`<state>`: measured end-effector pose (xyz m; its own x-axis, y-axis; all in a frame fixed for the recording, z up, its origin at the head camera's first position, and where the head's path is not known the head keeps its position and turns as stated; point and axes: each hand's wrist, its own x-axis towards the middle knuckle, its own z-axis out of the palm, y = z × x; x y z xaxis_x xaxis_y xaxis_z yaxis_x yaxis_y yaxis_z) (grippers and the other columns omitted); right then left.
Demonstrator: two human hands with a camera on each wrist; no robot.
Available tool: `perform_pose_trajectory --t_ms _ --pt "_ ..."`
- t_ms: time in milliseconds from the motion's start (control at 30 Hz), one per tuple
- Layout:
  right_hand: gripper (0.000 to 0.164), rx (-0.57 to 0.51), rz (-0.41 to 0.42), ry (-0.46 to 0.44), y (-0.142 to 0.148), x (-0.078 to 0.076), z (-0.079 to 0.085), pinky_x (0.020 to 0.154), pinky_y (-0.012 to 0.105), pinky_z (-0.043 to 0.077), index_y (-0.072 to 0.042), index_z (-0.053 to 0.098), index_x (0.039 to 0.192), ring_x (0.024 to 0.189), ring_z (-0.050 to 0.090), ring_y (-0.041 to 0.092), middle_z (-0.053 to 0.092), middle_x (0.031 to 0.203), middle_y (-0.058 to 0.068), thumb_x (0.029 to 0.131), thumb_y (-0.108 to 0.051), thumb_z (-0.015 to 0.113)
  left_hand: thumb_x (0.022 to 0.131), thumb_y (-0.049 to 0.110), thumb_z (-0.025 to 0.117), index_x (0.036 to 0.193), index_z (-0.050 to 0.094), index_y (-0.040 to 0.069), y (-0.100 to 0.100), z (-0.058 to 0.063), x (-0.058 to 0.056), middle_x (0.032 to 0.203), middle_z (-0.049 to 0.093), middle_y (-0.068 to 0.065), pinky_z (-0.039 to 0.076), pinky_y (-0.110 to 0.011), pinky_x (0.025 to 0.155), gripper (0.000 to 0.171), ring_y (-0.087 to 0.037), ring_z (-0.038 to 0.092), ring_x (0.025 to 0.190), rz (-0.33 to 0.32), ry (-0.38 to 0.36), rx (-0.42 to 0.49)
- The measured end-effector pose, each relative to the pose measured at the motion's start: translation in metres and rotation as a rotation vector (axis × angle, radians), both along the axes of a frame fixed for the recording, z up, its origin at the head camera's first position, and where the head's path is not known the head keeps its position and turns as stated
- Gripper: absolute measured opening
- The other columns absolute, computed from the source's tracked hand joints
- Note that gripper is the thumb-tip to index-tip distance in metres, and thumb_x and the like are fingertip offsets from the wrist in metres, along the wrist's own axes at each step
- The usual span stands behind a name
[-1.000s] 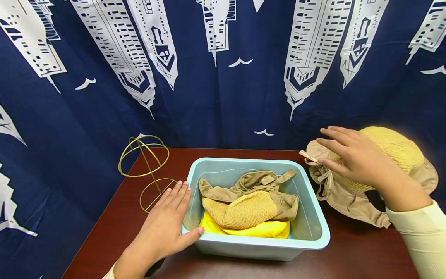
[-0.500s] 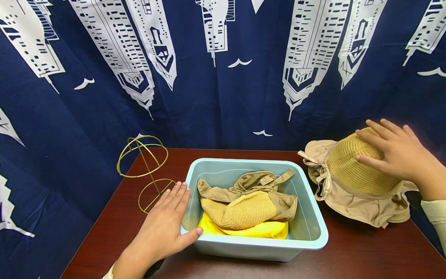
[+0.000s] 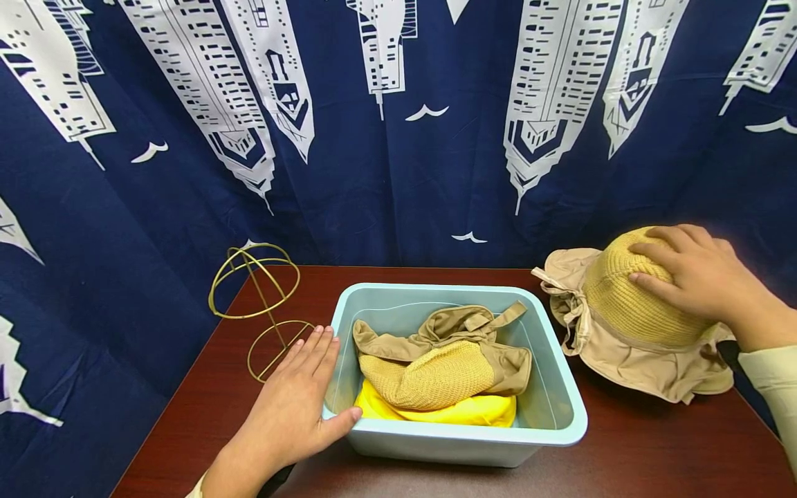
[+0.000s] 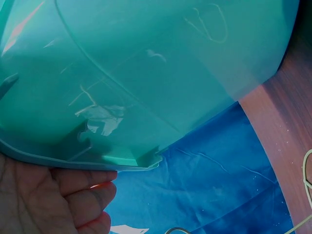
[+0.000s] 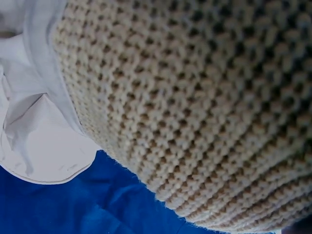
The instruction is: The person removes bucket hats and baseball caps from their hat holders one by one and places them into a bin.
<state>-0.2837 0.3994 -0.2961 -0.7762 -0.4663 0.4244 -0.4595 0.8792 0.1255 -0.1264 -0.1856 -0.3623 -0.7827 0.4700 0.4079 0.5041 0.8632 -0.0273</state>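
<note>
In the head view, a light blue plastic bin (image 3: 429, 443) stands on the dark wood table. Inside lies a folded tan and yellow knit sun hat (image 3: 429, 373), on top of a bright yellow cloth item (image 3: 467, 411). My left hand (image 3: 289, 408) rests against the bin's left side, fingers extended along it and thumb over the front rim. To the right sits a second sun hat (image 3: 635, 297) with a knit crown and tan ruffled brim. My right hand (image 3: 703, 277) grips its crown, fingers bent over the top. Its coarse knit fills most of the right wrist view.
A gold wire stand (image 3: 268, 315) with hoops at top and bottom stands left of the bin. Behind the table (image 3: 205, 401) hangs a navy curtain (image 3: 373, 207) printed with white buildings. The second hat's brim lies close to the bin's right side.
My right hand has moved right from beside the hat's crown, then down onto it, its fingers bending. The crown now leans further left. My left hand stays at the bin.
</note>
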Motion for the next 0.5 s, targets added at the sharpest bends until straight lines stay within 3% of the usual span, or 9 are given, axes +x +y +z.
perform_pose_trajectory --t_ms 233,500 --pt "0.034 -0.018 -0.034 -0.015 -0.0028 -0.002 0.0012 0.08 0.067 0.029 -0.013 0.063 0.119 0.122 0.034 0.052 0.047 0.132 0.022 0.095 -0.036 0.061 0.086 0.066 0.054 0.141 0.051 -0.006 -0.0003 -0.0006 -0.0004 0.149 0.044 -0.022 0.032 -0.051 0.113 0.091 -0.035 0.035 0.142 0.001 0.005 0.002" --pt "0.035 -0.023 -0.056 -0.013 -0.0027 -0.0018 0.0037 0.081 0.067 0.027 -0.01 0.063 0.119 0.121 0.032 0.054 0.047 0.131 0.022 0.097 -0.036 0.058 0.083 0.062 0.061 0.141 0.051 -0.006 0.0005 -0.0009 -0.0008 0.149 0.045 -0.022 0.031 -0.051 0.113 0.09 -0.035 0.036 0.142 0.003 0.002 0.01"
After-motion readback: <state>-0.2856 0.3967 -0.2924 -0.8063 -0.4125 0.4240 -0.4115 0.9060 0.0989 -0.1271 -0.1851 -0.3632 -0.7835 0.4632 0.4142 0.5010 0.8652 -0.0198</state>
